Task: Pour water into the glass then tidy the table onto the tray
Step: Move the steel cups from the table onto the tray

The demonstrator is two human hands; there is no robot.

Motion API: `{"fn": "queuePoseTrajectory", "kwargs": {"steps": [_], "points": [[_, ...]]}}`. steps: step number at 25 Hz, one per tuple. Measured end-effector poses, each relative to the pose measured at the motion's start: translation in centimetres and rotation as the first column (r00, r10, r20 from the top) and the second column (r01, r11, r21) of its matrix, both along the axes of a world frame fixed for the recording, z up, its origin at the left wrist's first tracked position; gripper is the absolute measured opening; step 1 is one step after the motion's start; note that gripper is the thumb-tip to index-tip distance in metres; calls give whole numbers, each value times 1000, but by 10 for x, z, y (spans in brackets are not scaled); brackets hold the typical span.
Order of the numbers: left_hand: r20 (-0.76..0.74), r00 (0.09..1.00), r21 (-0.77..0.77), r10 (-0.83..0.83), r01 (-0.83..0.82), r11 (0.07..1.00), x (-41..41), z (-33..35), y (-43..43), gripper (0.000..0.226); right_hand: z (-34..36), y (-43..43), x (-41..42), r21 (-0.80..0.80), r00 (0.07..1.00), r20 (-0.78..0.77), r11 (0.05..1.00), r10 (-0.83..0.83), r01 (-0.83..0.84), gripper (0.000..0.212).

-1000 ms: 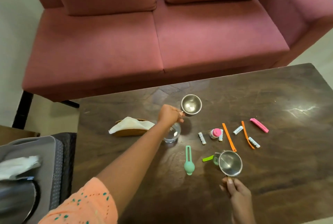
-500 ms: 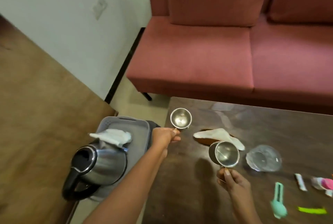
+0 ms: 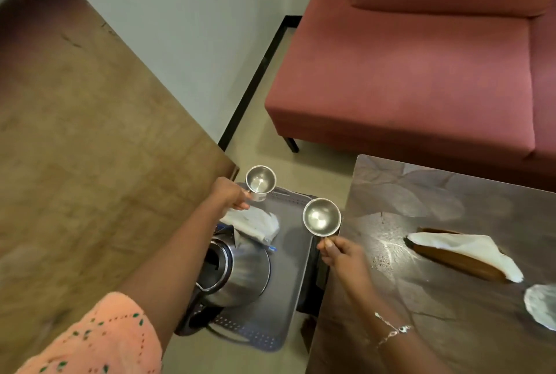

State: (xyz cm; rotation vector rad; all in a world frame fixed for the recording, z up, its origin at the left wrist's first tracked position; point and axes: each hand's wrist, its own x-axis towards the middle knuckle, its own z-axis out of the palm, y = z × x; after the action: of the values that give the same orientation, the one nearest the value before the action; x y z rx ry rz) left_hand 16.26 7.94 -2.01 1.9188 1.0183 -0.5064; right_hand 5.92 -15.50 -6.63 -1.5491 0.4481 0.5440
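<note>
Cups are both in the air over the tray (image 3: 285, 283): left hand (image 3: 230, 197) pinches the small steel cup (image 3: 260, 182) by its handle above the far end, and right hand (image 3: 341, 256) pinches the bigger cup (image 3: 321, 221) at the table-side edge. I'd set them upright on the bare strip beside the kettle (image 3: 240, 274), clear of the cloth (image 3: 255, 223), one at a time so nothing tips.

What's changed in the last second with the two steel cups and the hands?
Both cups left the table and moved left toward the tray. The left hand holds the smaller cup above the tray's far edge. The right hand, earlier only at the larger cup, now grips it by the tray's right edge. The kettle and cloth stayed on the tray; napkin holder and glass stayed on the table.
</note>
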Motion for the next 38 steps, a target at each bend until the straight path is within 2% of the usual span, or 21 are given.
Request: {"fn": "queuePoseTrajectory", "kwargs": {"steps": [3,5,9,12,15,19,24,28,31,34,38], "points": [[-85,993,46,-84,89,995,13,-22,29,5,-22,30,28,-108,994,7,989,106,-105,33],[-113,986,41,-126,132,990,20,-36,41,7,-32,46,46,-166,987,2,973,161,-158,35],[-151,961,27,-232,239,971,27,-62,61,13,-47,67,72,-307,947,-30,898,321,-314,24],[-188,928,24,-323,333,943,23,-76,74,10,-63,80,82,-370,913,-52,841,404,-393,24],[-158,941,44,-300,310,950,20,-89,80,21,-75,91,85,-367,930,-75,857,360,-361,25],[-187,933,78,-306,325,943,15,-103,81,13,-88,105,81,-371,937,-104,861,334,-348,24],[-229,924,133,-307,342,930,9,-114,81,19,-98,114,84,-374,954,-116,878,275,-299,23],[-339,812,263,-475,566,781,5,-117,79,22,-107,126,83,-372,965,-111,890,239,-263,21],[-372,746,296,-552,659,691,7,-118,78,20,-116,132,86,-392,945,-149,860,291,-326,21],[-382,733,276,-563,672,687,10,-119,81,12,-119,136,89,-378,924,-186,843,335,-382,22],[-407,684,243,-606,720,650,9,-122,88,11,-123,144,85,-363,930,-207,858,305,-363,39]]}}
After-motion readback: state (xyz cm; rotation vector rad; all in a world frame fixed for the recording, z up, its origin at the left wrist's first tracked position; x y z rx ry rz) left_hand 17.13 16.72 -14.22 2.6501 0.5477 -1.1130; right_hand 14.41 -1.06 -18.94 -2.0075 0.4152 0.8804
